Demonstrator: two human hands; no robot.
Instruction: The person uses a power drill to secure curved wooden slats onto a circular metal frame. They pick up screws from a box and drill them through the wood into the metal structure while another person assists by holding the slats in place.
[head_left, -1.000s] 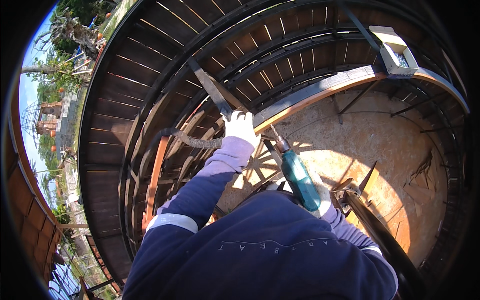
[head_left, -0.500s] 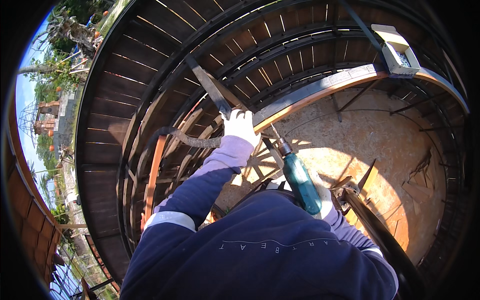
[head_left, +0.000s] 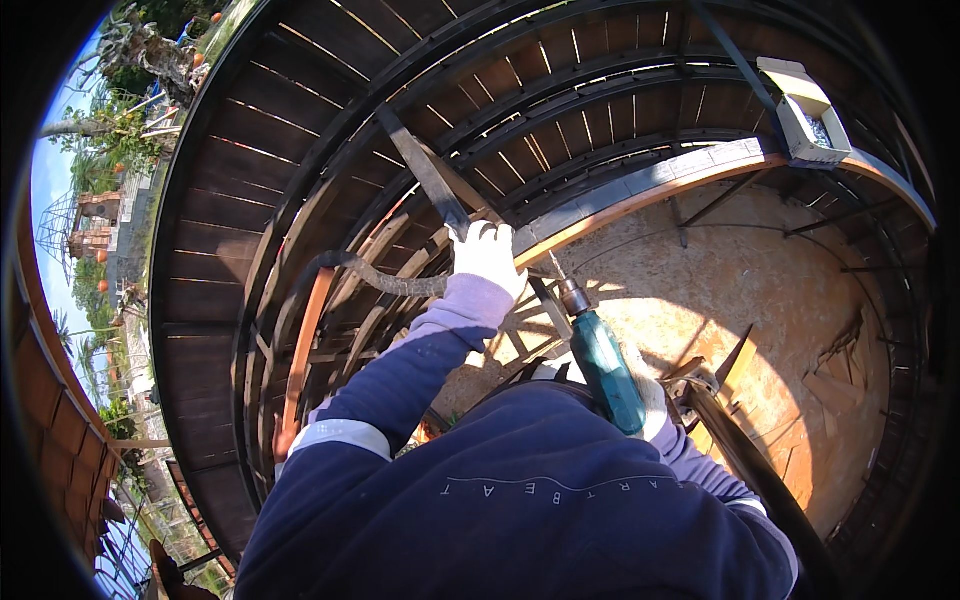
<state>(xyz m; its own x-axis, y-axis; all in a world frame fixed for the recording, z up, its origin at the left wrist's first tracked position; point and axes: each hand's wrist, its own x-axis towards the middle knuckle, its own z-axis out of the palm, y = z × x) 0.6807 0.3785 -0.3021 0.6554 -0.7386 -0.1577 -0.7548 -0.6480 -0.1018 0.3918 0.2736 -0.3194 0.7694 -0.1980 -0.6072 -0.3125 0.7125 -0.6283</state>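
My left hand [head_left: 487,260], in a white glove, is closed around the near end of a curved wooden beam [head_left: 640,190], where a dark upright strut [head_left: 425,165] meets it. My right hand [head_left: 648,392], also gloved, grips a green power drill [head_left: 605,370] and is partly hidden behind its body. The drill points up and away, with a thin bit [head_left: 557,265] in its chuck [head_left: 573,297]. The bit's tip is close to the beam's inner edge, by my left fingers; whether it touches the wood I cannot tell.
An open white carton [head_left: 812,120] with small pieces inside sits on the beam at the far right. Slatted curved framing [head_left: 240,200] surrounds me. Wood offcuts [head_left: 835,385] lie on the sunlit floor [head_left: 740,270] below. A dark pole [head_left: 745,450] slants past my right arm.
The view has shifted slightly, so the beam and carton appear a little further right. Both hands keep their holds, and the drill stays near the beam's end.
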